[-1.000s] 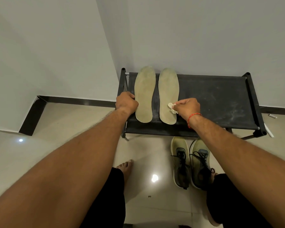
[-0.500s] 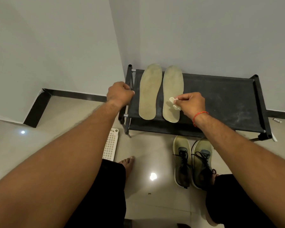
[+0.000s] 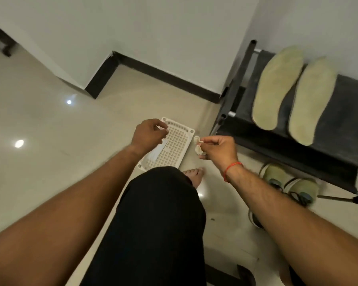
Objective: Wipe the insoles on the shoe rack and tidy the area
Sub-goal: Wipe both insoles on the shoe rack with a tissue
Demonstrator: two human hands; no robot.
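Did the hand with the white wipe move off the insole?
Yes. The right hand, pinching the crumpled white wipe, came off the black fabric shoe rack, past its left end, over the floor.

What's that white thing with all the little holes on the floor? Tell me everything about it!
It is a white perforated tray, rectangular with rounded corners and plastic-looking. Rows of small square holes cover it, and each visible corner has a round hole. It lies flat on the shiny floor, just left of the shoe rack. A smooth white strip lies on its left side. The left hand hovers over it; whether they touch is unclear. A black-trousered knee hides its near edge.
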